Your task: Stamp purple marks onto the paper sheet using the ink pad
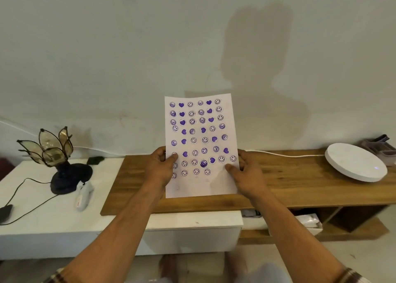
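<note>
Wood bench [300,182], stamped sheet [201,141] prob. upright

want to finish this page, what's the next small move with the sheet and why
Probably lower the white paper sheet back flat onto the brown wooden tabletop. Both the left hand and right hand hold it upright in the air, and its bottom strip is unstamped.

No words or numbers can be read; only purple smiley and heart marks are seen on the paper sheet [201,132] held between the hands.
</note>
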